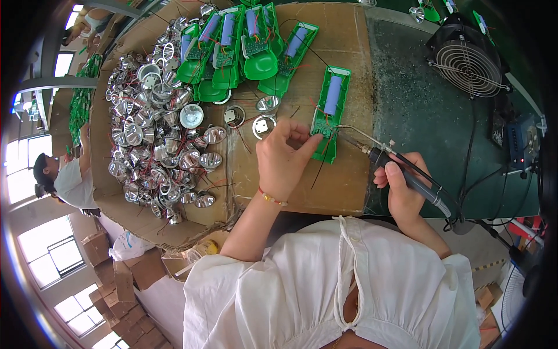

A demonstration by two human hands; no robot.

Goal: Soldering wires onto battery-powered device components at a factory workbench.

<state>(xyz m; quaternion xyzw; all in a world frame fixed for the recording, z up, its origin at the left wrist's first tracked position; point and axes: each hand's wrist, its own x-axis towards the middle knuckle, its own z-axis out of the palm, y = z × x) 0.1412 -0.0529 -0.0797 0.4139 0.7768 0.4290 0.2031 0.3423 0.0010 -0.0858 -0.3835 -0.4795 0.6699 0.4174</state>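
Note:
A green plastic housing (339,87) lies on the cardboard, with a blue cylindrical battery (333,96) in its upper part. At its lower end is a small green circuit board (324,129) with thin wires. My left hand (285,152) reaches to the left side of this board, thumb and fingers pinched together; what is between them is too small to make out. My right hand (405,189) grips a soldering iron (423,189) by its dark handle. A thin metal feed tube (363,134) runs along the iron, its end close to the board.
Many shiny reflector cups (192,116) fill an open cardboard box on the left. Several green housings with batteries (256,52) are stacked at the back. A fan with a round wire guard (468,70) stands back right, near a blue box (522,145) with cables. Another person (72,183) is at far left.

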